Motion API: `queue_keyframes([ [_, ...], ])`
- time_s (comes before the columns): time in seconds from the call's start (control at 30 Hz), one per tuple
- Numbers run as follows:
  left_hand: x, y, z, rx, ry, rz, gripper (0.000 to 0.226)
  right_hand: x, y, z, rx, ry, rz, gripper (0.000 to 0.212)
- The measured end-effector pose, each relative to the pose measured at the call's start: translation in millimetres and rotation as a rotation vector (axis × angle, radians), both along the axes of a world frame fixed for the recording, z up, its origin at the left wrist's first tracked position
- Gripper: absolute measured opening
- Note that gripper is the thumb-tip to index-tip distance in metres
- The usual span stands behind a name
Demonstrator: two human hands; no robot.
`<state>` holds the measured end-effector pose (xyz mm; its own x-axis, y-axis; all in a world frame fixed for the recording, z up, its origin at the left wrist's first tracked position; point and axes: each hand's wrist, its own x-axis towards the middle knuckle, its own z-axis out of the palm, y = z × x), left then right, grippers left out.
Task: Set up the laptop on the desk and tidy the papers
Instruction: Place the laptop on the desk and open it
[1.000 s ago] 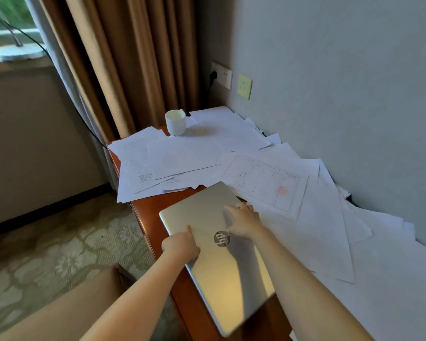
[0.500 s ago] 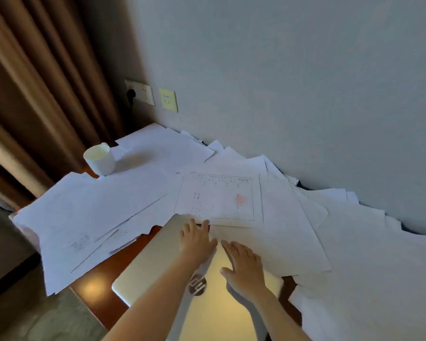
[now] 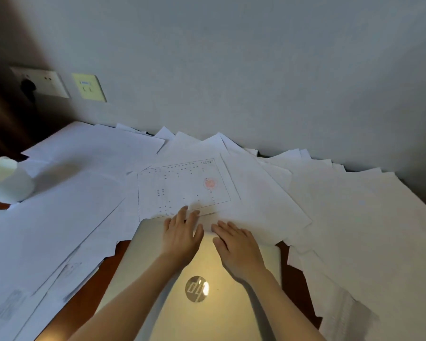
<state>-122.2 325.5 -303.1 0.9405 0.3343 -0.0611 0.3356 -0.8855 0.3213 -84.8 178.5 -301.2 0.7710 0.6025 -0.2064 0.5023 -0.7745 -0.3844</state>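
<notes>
Two bare hands, left hand (image 3: 182,236) and right hand (image 3: 239,249), on one closed silver laptop with a round logo (image 3: 214,321). Just beyond the left fingertips, one printed white sheet with a round red stamp (image 3: 182,185), among loose white paper sheets (image 3: 354,205) overlapping too much to count. Far left of the left hand, one white cup (image 3: 9,179); farther beyond, two wall fittings: one white socket plate (image 3: 46,83), one pale yellow plate (image 3: 89,87).
</notes>
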Motion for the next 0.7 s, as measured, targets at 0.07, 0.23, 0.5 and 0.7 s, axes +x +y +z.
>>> queue_keyframes([
  [0.07,-2,3,-3,-0.028,-0.044,-0.010,0.085,0,0,-3,0.018,-0.015,-0.006,0.047],
  [0.23,1,9,-12,-0.038,-0.171,-0.010,0.050,1,0,-8,0.067,-0.098,0.006,0.044],
  [0.5,-41,18,-21,0.047,-0.204,-0.021,0.046,-42,-3,-19,0.008,-0.323,-0.314,0.044],
  [0.7,-91,56,-14,-0.027,-0.085,0.122,0.063,-87,-32,-14,0.018,-0.237,-0.783,0.062],
])
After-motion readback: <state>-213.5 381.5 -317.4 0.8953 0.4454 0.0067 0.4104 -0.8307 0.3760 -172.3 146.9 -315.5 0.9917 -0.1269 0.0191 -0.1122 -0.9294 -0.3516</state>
